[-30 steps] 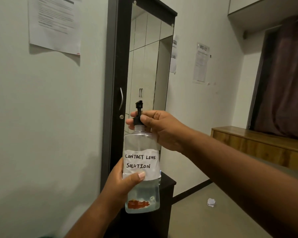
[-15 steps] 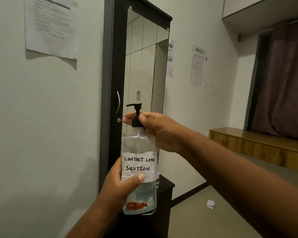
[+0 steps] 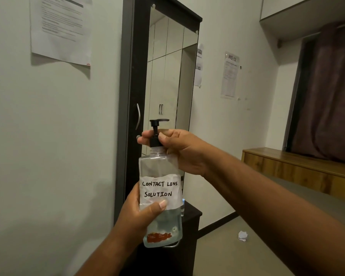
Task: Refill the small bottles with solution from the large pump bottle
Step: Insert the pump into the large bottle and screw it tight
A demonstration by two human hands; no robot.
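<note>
Holding the pump bottle (image 3: 160,196) upright midair, long axis vertical: left hand (image 3: 136,214) wrapped round the body, right hand (image 3: 179,150) pinching the black collar (image 3: 155,141) up top. Probably unscrewing next.

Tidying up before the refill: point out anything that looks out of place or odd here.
A crumpled scrap of paper lies alone on the floor near the dark skirting. The handwritten label on the pump bottle is wrinkled and slightly askew. No spill or damage shows.
</note>
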